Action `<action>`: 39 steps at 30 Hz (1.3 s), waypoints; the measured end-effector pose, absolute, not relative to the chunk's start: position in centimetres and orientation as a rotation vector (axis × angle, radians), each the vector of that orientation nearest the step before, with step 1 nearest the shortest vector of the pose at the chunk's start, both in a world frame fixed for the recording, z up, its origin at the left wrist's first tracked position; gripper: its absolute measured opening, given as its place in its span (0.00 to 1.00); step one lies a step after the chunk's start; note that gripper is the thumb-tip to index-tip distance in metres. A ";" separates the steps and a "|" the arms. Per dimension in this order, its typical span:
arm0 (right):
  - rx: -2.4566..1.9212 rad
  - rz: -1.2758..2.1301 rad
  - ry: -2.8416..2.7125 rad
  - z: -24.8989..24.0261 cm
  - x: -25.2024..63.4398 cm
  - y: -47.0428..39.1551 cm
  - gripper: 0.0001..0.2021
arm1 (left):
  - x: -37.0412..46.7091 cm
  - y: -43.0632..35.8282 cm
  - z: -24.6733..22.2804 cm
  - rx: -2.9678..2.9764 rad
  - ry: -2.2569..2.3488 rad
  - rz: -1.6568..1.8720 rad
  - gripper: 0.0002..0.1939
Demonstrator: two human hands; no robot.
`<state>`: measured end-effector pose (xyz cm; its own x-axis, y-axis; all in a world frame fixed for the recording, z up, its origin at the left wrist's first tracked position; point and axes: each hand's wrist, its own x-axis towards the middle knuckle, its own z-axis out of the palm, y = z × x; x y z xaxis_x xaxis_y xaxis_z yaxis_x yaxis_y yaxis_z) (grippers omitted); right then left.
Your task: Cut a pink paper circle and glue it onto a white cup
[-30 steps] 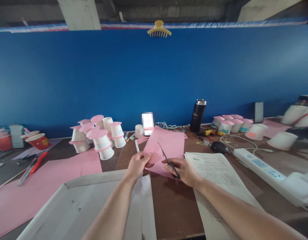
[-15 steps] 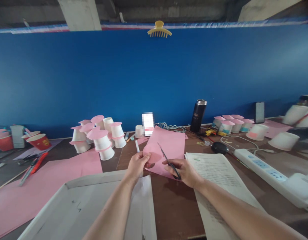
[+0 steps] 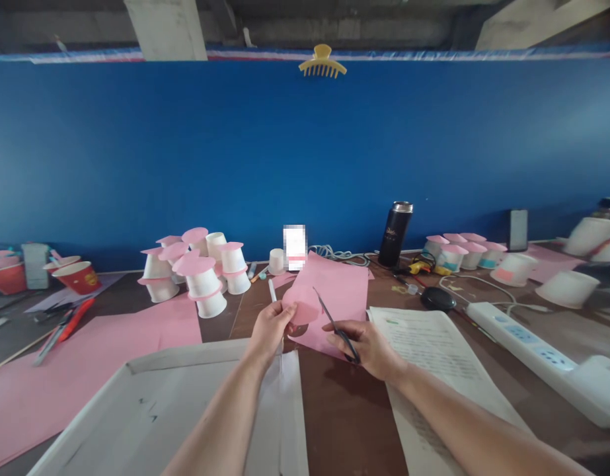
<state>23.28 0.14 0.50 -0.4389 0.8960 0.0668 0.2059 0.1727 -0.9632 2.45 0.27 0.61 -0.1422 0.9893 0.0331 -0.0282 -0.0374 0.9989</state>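
My left hand (image 3: 273,328) pinches a rounded piece of pink paper (image 3: 305,305) at its left edge, thumb on top. In my right hand (image 3: 368,348) are black-handled scissors (image 3: 340,332), their blades pointing up and left beside the rounded piece's right edge. Whether the blades touch the paper I cannot tell. Behind and beneath lies a larger pink sheet (image 3: 342,287) on the brown table, with a curved notch near its lower left. A white pen (image 3: 271,289) lies just beyond my left hand.
Stacked paper cups with pink discs (image 3: 195,283) stand at the left, near pink sheets (image 3: 111,337). A white box lid (image 3: 186,410) lies in front. At the right are printed pages (image 3: 428,357), a power strip (image 3: 523,337), a black flask (image 3: 395,235) and more cups (image 3: 452,258).
The rounded pink piece has tilted slightly and shows more of its right edge. The scissors have shifted a little, still in my right hand. The whole view has moved slightly.
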 end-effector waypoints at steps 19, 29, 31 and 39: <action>-1.082 1.311 -1.752 0.3 23.3 0.2 0.26 | 2.5 0.2 0.7 1.091 1.280 1.363 0.18; -1.107 1.277 -1.781 0.4 23.4 0.2 0.25 | 2.4 0.3 0.5 1.083 1.272 1.372 0.18; -1.119 1.268 -1.773 0.5 23.3 0.2 0.24 | 2.4 0.4 0.3 1.057 1.245 1.375 0.18; -1.141 1.198 -1.754 0.1 23.2 0.5 0.22 | 2.3 0.7 0.0 0.980 1.135 1.424 0.19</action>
